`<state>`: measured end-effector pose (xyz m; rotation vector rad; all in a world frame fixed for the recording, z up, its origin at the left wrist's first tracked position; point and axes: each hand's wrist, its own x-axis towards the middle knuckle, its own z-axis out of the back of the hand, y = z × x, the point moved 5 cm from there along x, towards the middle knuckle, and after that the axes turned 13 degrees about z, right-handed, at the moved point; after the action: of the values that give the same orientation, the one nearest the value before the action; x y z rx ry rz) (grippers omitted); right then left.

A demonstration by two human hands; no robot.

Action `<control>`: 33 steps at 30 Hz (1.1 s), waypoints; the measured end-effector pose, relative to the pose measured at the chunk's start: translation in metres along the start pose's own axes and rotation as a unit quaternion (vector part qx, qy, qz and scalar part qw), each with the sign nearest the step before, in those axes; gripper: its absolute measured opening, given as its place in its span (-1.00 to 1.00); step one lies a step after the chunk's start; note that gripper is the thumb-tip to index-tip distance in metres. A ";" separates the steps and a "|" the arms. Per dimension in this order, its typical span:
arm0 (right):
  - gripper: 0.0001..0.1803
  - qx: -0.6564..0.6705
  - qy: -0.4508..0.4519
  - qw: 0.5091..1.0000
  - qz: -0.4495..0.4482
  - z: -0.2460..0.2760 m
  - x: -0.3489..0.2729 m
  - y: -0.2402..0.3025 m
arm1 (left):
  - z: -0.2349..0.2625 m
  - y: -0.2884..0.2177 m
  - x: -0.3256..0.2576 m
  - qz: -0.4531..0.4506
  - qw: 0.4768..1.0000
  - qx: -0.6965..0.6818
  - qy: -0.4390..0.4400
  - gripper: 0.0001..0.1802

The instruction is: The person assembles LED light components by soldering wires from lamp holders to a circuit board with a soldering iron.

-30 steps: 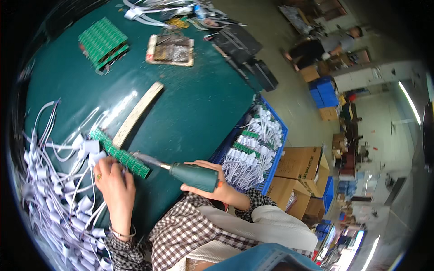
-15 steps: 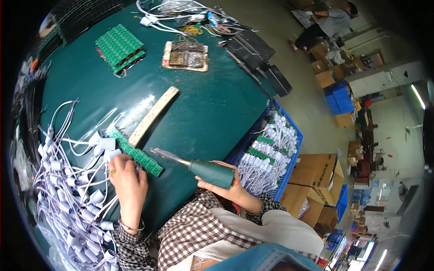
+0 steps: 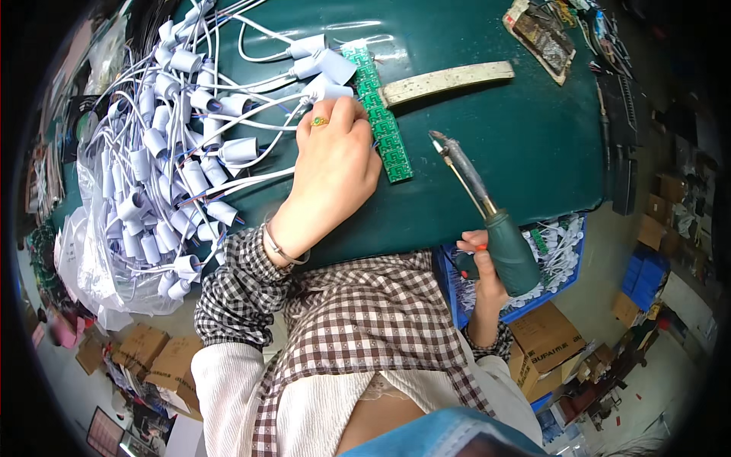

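A narrow strip of green circuit boards point(image 3: 387, 137) lies on the table, and a long pale bar point(image 3: 449, 82) meets its right side. My left hand point(image 3: 335, 156) rests at the board's left edge with its fingers curled and pressed together. A white cable point(image 3: 259, 180) runs under that hand, and thin wire ends show between fingertips and board. White lamp sockets point(image 3: 333, 67) with cables lie just beyond the hand. My right hand point(image 3: 487, 278) grips the green handle of a soldering iron point(image 3: 512, 255). The iron's tip is in the air, right of the board and apart from it.
A tangled heap of white sockets point(image 3: 194, 177) and a clear plastic bag point(image 3: 114, 266) cover the table's left. At the far right lies a dirty soldering tray point(image 3: 539, 38). A blue crate point(image 3: 575, 263) of wired boards stands beside the table's front edge, near cardboard boxes point(image 3: 544, 343).
The whole view has turned, so the table and heap appear rotated. My left hand stays at the board's edge. The soldering iron is still in my right hand, its tip off the board.
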<state>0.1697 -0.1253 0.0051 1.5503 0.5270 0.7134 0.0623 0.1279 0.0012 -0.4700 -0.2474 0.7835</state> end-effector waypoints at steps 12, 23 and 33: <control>-0.70 0.008 -0.005 1.000 0.027 -0.002 -0.003 0.003 | 0.003 0.001 -0.007 -0.005 1.000 -0.001 -0.002 -0.87; -0.72 -0.014 -0.005 0.998 0.060 -0.002 -0.001 0.009 | 0.000 -0.003 -0.008 -0.005 0.999 -0.005 -0.035 -0.80; -0.52 -0.065 -0.043 0.993 0.094 0.007 -0.004 0.010 | 0.048 -0.029 -0.073 0.075 0.993 0.030 -0.084 -0.58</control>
<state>0.1709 -0.1339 0.0148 1.5138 0.2682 0.8046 0.0116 0.0729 0.0543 -0.3682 -0.3469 0.9768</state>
